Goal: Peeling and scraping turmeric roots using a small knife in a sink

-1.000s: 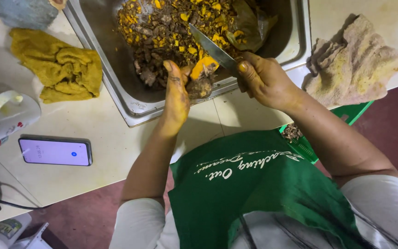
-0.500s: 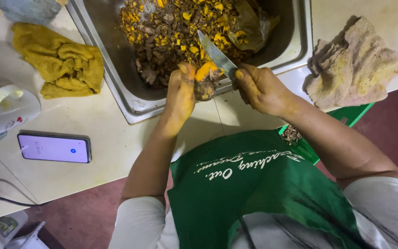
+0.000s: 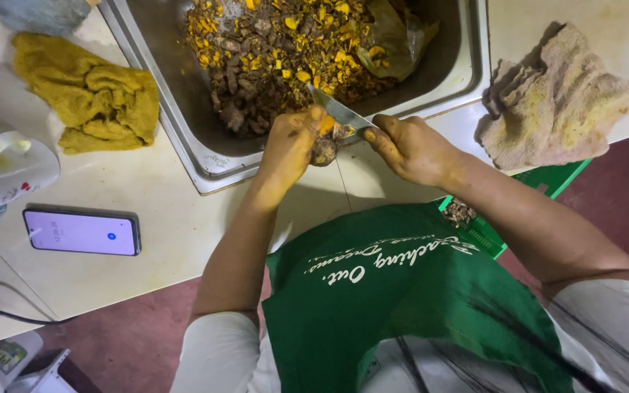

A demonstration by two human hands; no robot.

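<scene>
My left hand [image 3: 289, 145] fingers clamp a brown root [image 3: 324, 151] at the sink's [image 3: 183, 138] near rim by the counter's [image 3: 147, 211] edge; my right hand [image 3: 409, 149] grips the knife [image 3: 338, 110]. Blade sits right against my thumb: a slip cuts me, or the root drops.

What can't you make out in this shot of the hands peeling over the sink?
Head view only:
- The knife: handle hidden inside the right hand.
- The brown root: mostly covered by the left hand; its kind is unclear.
- The sink: far end cut off by the top edge.
- The green crate: mostly hidden under the right forearm and apron.
- The white jug: cut off by the left edge.
</scene>
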